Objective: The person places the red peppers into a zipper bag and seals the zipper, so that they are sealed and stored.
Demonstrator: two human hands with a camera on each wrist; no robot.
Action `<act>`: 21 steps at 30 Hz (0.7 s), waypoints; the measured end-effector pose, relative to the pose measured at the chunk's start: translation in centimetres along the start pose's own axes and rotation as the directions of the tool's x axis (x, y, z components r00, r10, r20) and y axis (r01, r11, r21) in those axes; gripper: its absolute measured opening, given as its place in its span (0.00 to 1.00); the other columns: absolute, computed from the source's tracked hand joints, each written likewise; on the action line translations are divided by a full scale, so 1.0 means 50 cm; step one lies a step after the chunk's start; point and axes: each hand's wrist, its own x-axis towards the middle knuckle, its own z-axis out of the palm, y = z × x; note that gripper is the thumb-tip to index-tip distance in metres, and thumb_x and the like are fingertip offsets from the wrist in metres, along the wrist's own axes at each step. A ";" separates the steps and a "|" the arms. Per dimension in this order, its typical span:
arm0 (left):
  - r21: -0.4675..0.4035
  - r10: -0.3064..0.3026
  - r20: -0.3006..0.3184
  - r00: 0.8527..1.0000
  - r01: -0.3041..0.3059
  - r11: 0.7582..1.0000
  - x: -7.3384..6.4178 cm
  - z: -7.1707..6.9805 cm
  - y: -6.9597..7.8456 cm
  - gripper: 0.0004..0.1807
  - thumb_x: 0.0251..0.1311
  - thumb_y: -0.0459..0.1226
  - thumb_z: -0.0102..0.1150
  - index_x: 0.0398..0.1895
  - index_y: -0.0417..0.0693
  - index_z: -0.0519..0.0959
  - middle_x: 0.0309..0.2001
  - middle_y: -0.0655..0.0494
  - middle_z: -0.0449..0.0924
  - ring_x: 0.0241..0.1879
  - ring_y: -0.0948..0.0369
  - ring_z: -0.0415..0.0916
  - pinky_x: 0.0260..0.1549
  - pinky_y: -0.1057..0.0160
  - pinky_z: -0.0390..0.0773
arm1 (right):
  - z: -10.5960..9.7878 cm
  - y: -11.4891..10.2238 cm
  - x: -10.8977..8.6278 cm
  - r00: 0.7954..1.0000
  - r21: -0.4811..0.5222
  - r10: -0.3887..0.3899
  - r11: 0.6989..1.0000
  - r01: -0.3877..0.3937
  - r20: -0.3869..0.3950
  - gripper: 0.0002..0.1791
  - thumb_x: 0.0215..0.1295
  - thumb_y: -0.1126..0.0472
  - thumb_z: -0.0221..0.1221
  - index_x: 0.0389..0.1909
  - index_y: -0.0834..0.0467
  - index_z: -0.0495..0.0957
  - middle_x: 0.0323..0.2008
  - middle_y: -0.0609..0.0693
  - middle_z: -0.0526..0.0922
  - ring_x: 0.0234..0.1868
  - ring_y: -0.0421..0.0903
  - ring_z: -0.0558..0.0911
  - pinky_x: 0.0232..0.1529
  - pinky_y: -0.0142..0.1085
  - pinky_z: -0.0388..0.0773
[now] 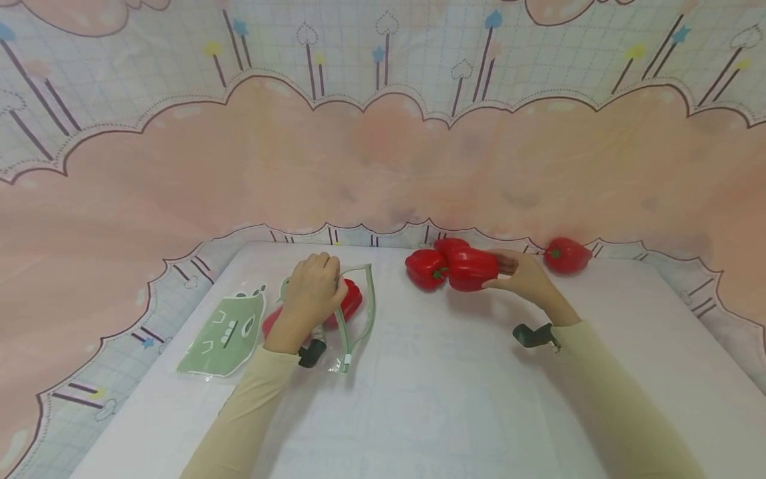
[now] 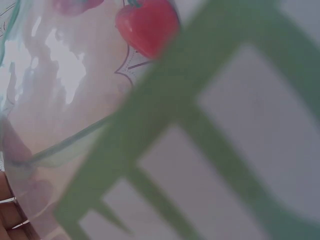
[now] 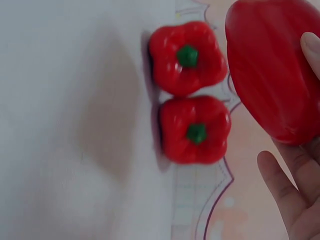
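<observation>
My left hand (image 1: 311, 293) grips the edge of a clear zip bag with a green-trimmed mouth (image 1: 372, 299), which stands spread toward the right. Inside or behind its clear film show red bell peppers (image 1: 352, 301), partly hidden by the hand and wrist. Up close in the left wrist view, a green-and-white print (image 2: 165, 150) fills much of the picture. My right hand (image 1: 526, 276) holds a red bell pepper (image 1: 473, 269) lifted over the table, thumb on one side and fingers on the other. Two more peppers, one in front (image 1: 423, 269) and one behind (image 1: 451, 244), sit just left of it.
Another red bell pepper (image 1: 567, 256) rests at the back right. A clear bag with a green cartoon face (image 1: 224, 339) lies flat at the left of the white table (image 1: 431, 399). A patterned peach cloth (image 1: 383, 173) rises behind the table's back edge.
</observation>
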 end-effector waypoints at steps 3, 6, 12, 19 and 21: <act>0.001 -0.001 0.000 1.000 0.001 1.000 0.000 -0.001 0.001 0.07 0.50 0.36 0.59 0.25 0.41 0.73 0.25 0.50 0.72 0.29 0.54 0.70 0.34 0.57 0.75 | 0.014 -0.011 0.001 1.000 0.017 -0.023 1.000 0.023 0.005 0.38 0.50 0.55 0.69 0.63 0.60 0.67 0.58 0.61 0.75 0.58 0.59 0.76 0.54 0.49 0.75; 0.004 0.003 -0.006 1.000 -0.003 1.000 0.000 -0.002 0.002 0.07 0.50 0.35 0.58 0.25 0.41 0.72 0.25 0.50 0.72 0.29 0.54 0.70 0.33 0.57 0.75 | 0.030 -0.022 0.003 0.999 0.024 -0.040 0.999 0.039 0.011 0.38 0.50 0.55 0.69 0.63 0.61 0.67 0.58 0.61 0.75 0.58 0.59 0.76 0.54 0.49 0.75; 0.003 0.007 -0.010 1.000 -0.007 1.000 0.001 -0.003 0.004 0.06 0.50 0.35 0.58 0.24 0.41 0.72 0.25 0.49 0.72 0.29 0.54 0.70 0.34 0.56 0.75 | 0.067 -0.045 0.008 0.998 0.060 -0.054 0.997 0.052 0.032 0.38 0.50 0.58 0.69 0.63 0.62 0.67 0.58 0.62 0.75 0.59 0.60 0.75 0.54 0.51 0.74; -0.006 0.002 -0.002 1.000 -0.002 1.000 0.001 -0.004 0.006 0.06 0.51 0.35 0.58 0.25 0.41 0.72 0.26 0.49 0.73 0.30 0.54 0.70 0.36 0.56 0.76 | 0.110 -0.065 0.014 0.995 0.059 -0.090 0.994 0.087 0.050 0.37 0.49 0.60 0.69 0.62 0.62 0.68 0.57 0.62 0.76 0.57 0.60 0.77 0.53 0.49 0.75; -0.007 0.002 -0.003 1.000 -0.002 1.000 0.000 -0.005 0.006 0.06 0.51 0.35 0.58 0.25 0.41 0.72 0.26 0.49 0.73 0.30 0.53 0.70 0.36 0.56 0.76 | 0.122 -0.070 0.016 0.994 0.055 -0.095 0.994 0.092 0.049 0.37 0.49 0.61 0.69 0.62 0.62 0.68 0.56 0.62 0.77 0.56 0.60 0.77 0.52 0.49 0.76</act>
